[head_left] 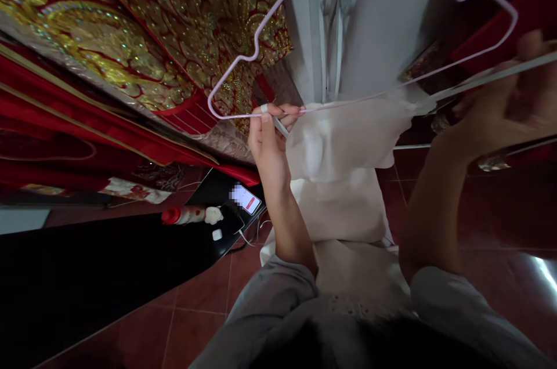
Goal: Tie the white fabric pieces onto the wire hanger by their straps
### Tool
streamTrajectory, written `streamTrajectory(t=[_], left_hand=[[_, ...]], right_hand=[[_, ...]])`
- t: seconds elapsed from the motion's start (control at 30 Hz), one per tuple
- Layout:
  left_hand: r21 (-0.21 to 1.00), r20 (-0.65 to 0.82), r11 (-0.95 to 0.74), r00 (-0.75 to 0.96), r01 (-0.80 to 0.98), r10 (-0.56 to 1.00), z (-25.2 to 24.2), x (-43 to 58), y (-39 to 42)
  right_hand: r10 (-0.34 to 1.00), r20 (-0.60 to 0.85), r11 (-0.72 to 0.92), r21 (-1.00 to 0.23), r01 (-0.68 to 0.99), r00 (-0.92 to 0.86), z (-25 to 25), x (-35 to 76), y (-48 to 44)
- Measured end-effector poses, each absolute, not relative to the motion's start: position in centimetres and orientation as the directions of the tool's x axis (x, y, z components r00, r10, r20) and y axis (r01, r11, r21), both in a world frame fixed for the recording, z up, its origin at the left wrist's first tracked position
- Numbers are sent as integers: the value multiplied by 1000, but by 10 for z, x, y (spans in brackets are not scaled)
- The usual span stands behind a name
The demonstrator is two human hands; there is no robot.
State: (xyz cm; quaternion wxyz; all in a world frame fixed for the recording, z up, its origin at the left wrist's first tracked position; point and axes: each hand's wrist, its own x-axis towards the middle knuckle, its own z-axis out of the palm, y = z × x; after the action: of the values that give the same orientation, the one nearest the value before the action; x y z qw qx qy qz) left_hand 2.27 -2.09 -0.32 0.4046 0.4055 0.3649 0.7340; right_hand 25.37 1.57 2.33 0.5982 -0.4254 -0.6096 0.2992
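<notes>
A pale pink wire hanger (pixel 357 38) is held up in front of me, its bottom bar running from lower left to upper right. A white cloth garment (pixel 343 148) hangs over that bar and drops toward my body. My left hand (pixel 270 137) is closed on the hanger's bottom bar together with a thin white strap of the garment. My right hand (pixel 509 102), blurred at the right edge, is closed around a long white strap (pixel 491 76) that stretches toward the garment.
Red cloth with gold sequin embroidery (pixel 152 38) hangs at the upper left. A black table (pixel 108 264) at the left carries a lit phone (pixel 246 199), a red-capped bottle (pixel 183 215) and a cable. A grey pillar (pixel 378 21) stands behind the hanger. The floor is red tile (pixel 478 212).
</notes>
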Motion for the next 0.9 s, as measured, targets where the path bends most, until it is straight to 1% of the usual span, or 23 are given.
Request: streamTrajectory(t=[0.17, 0.27, 0.33, 0.4, 0.47, 0.53, 0.57, 0.7, 0.83, 0.9], left_hand=[[845, 340, -443, -339, -300, 877, -5, 24, -20], [857, 376, -469, -364, -212, 852, -12, 13, -20], [850, 432, -522, -472, -73, 769, -18, 0, -19], [793, 529, -603, -591, 88, 609, -21, -15, -19], [705, 637, -675, -613, 219, 468, -21, -29, -17], [638, 714, -716, -569, 285, 409, -15, -40, -15], [626, 732, -722, -542, 295, 413, -11, -45, -14], [661, 726, -702, -464, 267, 508, -2, -59, -12], [639, 728, -740, -474, 210, 494, -9, -69, -14], [644, 733, -742, -430, 188, 527, -7, -69, -14]], right_hand=[[853, 512, 482, -847, 224, 100, 14, 242, 0], [783, 607, 559, -783, 273, 137, 4, 247, 0], [732, 663, 604, -737, 303, 154, -1, 251, 2], [724, 675, 611, -725, 318, 147, -3, 253, 4], [730, 671, 605, -723, 334, 130, -3, 253, 5], [731, 673, 605, -715, 350, 111, -2, 253, 5], [731, 674, 605, -711, 357, 105, -1, 253, 4], [719, 689, 620, -695, 363, 92, -1, 256, 2], [711, 699, 636, -685, 356, 75, -4, 259, 3], [728, 684, 623, -694, 361, 56, -6, 259, 5]])
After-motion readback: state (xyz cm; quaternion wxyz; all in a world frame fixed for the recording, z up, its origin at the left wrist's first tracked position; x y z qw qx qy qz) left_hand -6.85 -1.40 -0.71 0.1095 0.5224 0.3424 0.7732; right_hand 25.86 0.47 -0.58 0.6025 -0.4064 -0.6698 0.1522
